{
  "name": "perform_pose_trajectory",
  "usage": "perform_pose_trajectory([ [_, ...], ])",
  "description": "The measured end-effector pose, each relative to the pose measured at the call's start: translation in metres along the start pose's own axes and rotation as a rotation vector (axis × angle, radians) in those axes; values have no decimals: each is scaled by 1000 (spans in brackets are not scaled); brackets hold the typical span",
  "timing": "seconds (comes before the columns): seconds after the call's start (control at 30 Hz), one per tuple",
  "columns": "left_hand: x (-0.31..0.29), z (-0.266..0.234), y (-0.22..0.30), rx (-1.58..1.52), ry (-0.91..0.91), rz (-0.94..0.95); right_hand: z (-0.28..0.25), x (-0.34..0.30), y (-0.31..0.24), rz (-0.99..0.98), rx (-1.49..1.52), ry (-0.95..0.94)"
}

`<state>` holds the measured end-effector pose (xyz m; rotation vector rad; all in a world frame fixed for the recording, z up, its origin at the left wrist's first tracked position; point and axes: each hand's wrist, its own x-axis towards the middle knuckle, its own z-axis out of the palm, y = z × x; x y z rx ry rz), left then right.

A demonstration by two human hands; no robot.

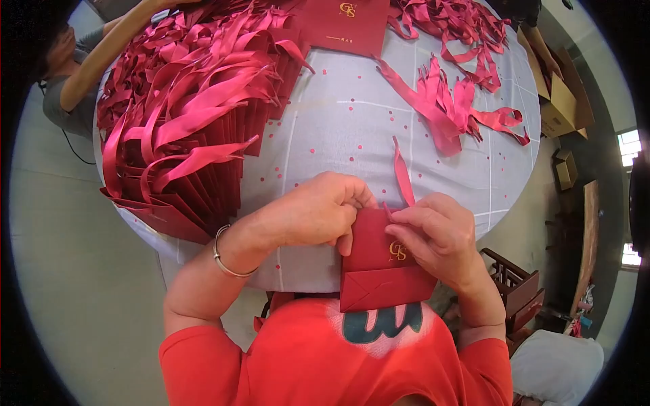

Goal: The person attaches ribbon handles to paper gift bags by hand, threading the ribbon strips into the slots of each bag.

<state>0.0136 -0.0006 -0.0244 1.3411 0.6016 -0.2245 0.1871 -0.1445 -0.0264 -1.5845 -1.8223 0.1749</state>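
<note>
A small dark-red paper gift bag point(369, 243) with a gold emblem lies flat at the table's near edge, its folded base toward me. My left hand point(326, 208) is closed on the bag's upper left edge, fingers curled and partly hidden. At the top edge, my right hand point(440, 233) pinches the end of a pink-red satin ribbon point(402, 172) between thumb and forefinger. The ribbon's other end stretches away over the tablecloth. Whether it passes through a hole in the bag is too small to tell.
Many ribboned red bags point(196, 155) stand packed along the left. Another red bag point(345, 27) lies at the far side. Loose ribbons point(443, 101) lie at the right on the white tablecloth point(318, 142), among red dots. A person point(74, 78) reaches in at far left; cardboard boxes point(562, 101) stand right.
</note>
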Motion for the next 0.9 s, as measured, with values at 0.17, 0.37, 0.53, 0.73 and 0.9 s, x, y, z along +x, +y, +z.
perform_pose_trajectory([
  [0.17, 4, 1, -5, -3, -9, 58, 12, 4, 6, 29, 102, 70],
  [0.37, 5, 7, -11, -128, 70, 105, 7, 5, 25, 267, 479, -128],
  [0.53, 2, 9, -5, 11, 18, 66, 7, 0, 26, 324, 535, -142],
  [0.73, 6, 5, -19, 372, 162, 351, 6, -6, 26, 262, 514, -117],
  [0.9, 11, 3, -22, 10, 69, 251, 8, -10, 27, 250, 482, -73],
])
